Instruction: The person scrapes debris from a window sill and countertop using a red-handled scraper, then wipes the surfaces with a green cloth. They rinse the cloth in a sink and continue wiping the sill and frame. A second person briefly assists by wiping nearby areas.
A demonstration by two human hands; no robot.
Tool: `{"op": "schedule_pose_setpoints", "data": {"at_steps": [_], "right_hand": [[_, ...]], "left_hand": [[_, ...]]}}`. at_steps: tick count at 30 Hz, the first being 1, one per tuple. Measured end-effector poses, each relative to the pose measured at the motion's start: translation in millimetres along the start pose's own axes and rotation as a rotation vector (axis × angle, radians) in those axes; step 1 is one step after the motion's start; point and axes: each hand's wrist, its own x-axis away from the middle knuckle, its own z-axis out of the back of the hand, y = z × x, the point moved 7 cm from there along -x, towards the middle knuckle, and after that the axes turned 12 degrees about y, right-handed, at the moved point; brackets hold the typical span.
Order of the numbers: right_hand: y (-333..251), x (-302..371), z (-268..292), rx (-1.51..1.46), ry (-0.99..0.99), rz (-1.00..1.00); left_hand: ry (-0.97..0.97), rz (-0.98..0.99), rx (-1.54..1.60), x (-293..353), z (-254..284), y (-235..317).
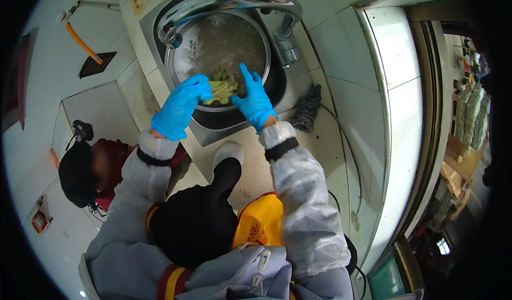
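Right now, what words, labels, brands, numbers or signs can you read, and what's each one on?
Bright yellow cloth garment: dark reddish printed characters, partly lost in the folds; I don't copy out printed text.
Small square red-and-white fixture at far left: any marks are too small and blurred to read.
Curved chrome faucet, blue-gloved left hand and blue-gloved right hand: no print that I can see.

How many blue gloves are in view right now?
2: one on the left hand, holding a crumpled yellow-green item; one on the right hand, beside that item. Others may be hidden.
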Motion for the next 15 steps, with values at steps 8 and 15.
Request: {"op": "schedule_pose_setpoints", "data": {"at_steps": [8,15], "right_hand": [[-9,-17,-31,-0.89,-0.124,-0.321],[-25,-1,-33,-1.127,-0.088,-0.581]], "left_hand": [[0.595,0.373,0.178,-38,59,-48],[0.396,-0.068,-0.185,-47,-1,-66]]}}
